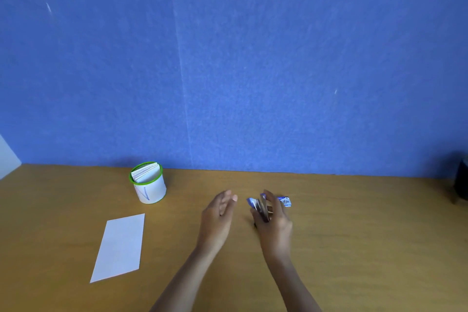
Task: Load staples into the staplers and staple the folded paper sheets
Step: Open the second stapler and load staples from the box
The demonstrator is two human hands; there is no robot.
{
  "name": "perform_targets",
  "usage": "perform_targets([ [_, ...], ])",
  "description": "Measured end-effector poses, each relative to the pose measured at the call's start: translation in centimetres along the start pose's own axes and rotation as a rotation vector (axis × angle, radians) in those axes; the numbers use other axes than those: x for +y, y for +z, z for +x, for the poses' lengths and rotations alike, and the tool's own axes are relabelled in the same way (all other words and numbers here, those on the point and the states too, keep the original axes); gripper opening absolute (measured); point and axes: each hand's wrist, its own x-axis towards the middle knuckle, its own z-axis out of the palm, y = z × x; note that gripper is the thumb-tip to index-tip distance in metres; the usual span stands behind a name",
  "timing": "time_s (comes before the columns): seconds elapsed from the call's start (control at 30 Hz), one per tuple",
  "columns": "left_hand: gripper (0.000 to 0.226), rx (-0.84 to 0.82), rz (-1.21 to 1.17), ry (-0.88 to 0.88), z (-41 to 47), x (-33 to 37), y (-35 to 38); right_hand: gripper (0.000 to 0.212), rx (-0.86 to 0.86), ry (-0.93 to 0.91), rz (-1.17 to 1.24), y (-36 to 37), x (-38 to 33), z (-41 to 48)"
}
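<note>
The stapler [258,206] sits in the right hand [274,220], whose fingers curl round it from the 3 o'clock side. It is lifted a little off the desk [354,248]. Its long axis seems to run from 6 towards 12 o'clock, nose away from the person, though blur hides whether it is hinged open. The staple box [285,201] lies at 3 o'clock of the stapler, just behind those fingers, so the right hand is nearer to it. The left hand [219,210] waits at 9 o'clock, just beside the stapler and not touching it, fingers straight, together and holding nothing. Further out, the cup [149,191] of folded papers stands near 10 o'clock and a folded sheet [119,246] lies near 8 o'clock.
</note>
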Motion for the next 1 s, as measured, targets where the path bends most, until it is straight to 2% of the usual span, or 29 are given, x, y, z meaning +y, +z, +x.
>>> perform_targets([
  [0.07,0.022,-0.037,-0.148,-0.067,-0.5,0.7,0.7,0.041,-0.022,-0.069,0.008,0.5,-1.3,-0.3],
  [0.17,0.010,0.022,-0.300,-0.097,-0.7,1.3,0.9,0.042,-0.047,-0.122,0.004,0.9,-2.8,-0.6],
  [0.3,0.013,0.026,-0.393,-0.120,-0.5,1.5,0.3,0.043,-0.057,-0.172,0.013,0.9,-3.5,-0.8],
  [0.43,0.017,0.013,-0.407,-0.097,-0.3,1.5,-0.1,0.044,-0.140,-0.157,0.125,0.5,-3.3,-0.4],
  [0.5,0.018,0.004,-0.394,-0.075,-0.2,1.6,-0.1,0.038,-0.164,-0.140,0.145,0.5,-3.2,-0.3],
  [0.63,0.016,-0.025,-0.354,-0.035,-0.3,1.8,0.1,0.031,-0.170,-0.022,0.190,0.6,-2.9,0.0],
  [0.83,0.014,-0.013,-0.331,0.061,-1.1,1.9,0.9,0.022,-0.084,0.009,0.191,0.8,-2.9,0.6],
  [1.0,0.025,0.075,-0.224,0.150,-1.7,2.3,1.9,0.021,-0.001,0.092,0.233,1.4,-3.0,0.8],
])
